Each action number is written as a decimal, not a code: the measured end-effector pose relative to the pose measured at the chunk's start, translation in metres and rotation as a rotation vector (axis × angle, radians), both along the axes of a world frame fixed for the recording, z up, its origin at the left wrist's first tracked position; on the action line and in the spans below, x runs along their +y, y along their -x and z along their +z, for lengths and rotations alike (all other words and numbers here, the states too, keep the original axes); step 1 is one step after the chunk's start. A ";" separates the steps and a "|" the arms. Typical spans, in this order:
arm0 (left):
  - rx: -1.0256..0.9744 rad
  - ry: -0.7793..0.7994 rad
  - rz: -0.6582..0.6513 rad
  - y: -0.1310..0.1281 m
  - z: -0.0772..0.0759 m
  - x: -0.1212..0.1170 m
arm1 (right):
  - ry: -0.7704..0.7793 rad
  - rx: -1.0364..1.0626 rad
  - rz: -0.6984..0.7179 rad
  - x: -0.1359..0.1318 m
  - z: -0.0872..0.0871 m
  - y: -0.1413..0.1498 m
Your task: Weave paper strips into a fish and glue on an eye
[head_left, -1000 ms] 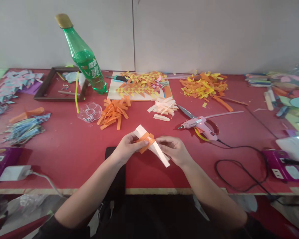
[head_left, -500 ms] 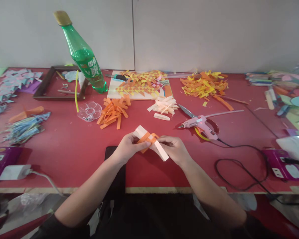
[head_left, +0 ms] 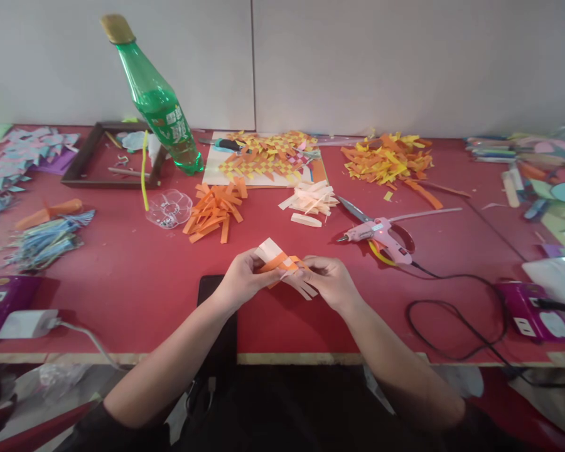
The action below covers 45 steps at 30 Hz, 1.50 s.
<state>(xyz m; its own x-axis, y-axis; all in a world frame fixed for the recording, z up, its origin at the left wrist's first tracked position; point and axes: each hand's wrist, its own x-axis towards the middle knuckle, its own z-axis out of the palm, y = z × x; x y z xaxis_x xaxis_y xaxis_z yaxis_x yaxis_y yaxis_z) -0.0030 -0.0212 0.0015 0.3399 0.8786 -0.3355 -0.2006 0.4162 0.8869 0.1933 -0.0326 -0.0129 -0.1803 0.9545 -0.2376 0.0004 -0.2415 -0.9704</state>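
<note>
Left hand point(head_left: 242, 278) and right hand point(head_left: 331, 280) both grasping woven strips point(head_left: 282, 261), orange across cream, over red surface point(head_left: 282, 336). Cream pile point(head_left: 314, 198) beyond; orange pile point(head_left: 218, 208) left, glue gun point(head_left: 379, 233) right.

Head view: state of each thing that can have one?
Paper strips: orange and pale, interlaced, pale ends sticking out
Left hand: gripping the strips
Right hand: pinching the strips
Green bottle: capped, partly filled
Glue gun: lying down, red light showing
Scissors: partly under the glue gun, opening unclear
White charger: cable attached
Right power strip: black plug inserted
</note>
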 end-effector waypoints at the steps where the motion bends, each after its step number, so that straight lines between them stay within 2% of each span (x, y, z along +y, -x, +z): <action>1: 0.000 -0.002 -0.003 0.000 0.000 0.000 | 0.004 0.002 -0.001 0.000 0.000 0.000; 8: 0.017 -0.006 -0.057 0.000 0.000 0.001 | 0.046 0.019 0.007 -0.002 0.004 0.003; 17: 0.051 -0.015 -0.055 0.001 0.003 0.000 | 0.066 0.073 0.003 -0.002 0.015 0.008; 26: 0.045 0.001 0.048 0.002 -0.002 -0.001 | 0.098 0.124 0.046 -0.003 0.007 0.006; 33: 0.001 0.037 0.047 0.001 0.000 -0.001 | 0.038 0.056 0.048 -0.002 -0.002 0.000; 45: 0.010 0.038 0.026 0.001 -0.002 -0.001 | -0.016 -0.018 0.064 -0.004 0.002 0.002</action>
<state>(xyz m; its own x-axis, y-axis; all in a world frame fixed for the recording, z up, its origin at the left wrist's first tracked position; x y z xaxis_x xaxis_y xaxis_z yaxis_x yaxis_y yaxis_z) -0.0038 -0.0226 -0.0001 0.3137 0.8735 -0.3723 -0.2025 0.4446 0.8725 0.1916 -0.0362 -0.0110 -0.2374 0.9447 -0.2264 0.0328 -0.2251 -0.9738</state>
